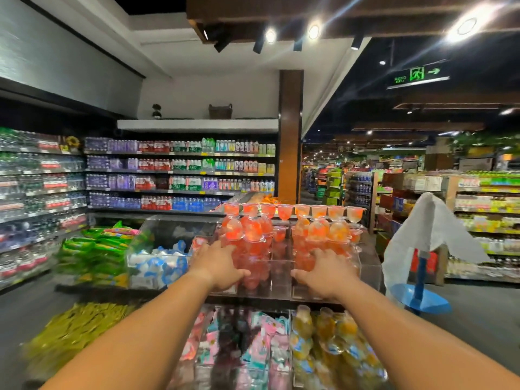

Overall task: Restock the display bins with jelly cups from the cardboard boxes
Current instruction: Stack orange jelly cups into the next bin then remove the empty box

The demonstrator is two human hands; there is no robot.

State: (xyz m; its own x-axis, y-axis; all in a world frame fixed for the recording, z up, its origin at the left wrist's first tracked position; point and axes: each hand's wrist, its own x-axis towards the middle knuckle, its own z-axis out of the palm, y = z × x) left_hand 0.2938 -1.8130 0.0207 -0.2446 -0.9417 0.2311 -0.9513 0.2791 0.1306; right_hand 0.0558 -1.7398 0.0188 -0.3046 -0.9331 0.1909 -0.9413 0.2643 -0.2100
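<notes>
Head view: both hands, left (222,264) and right (323,274), fingers spread flat against stacked jelly cups (254,235) in clear bin (281,280).

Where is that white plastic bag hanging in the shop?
In the head view the white plastic bag is on the right, draped over a blue stand in the aisle, just right of the clear jelly cup bins.

One head-worn view looks forward and slightly down, close over the clear display bins (281,266).

Both hands, the left hand (222,266) and right hand (323,273), rested fingers-forward on the clear display bins (278,280) piled with red jelly cups (253,235).
</notes>
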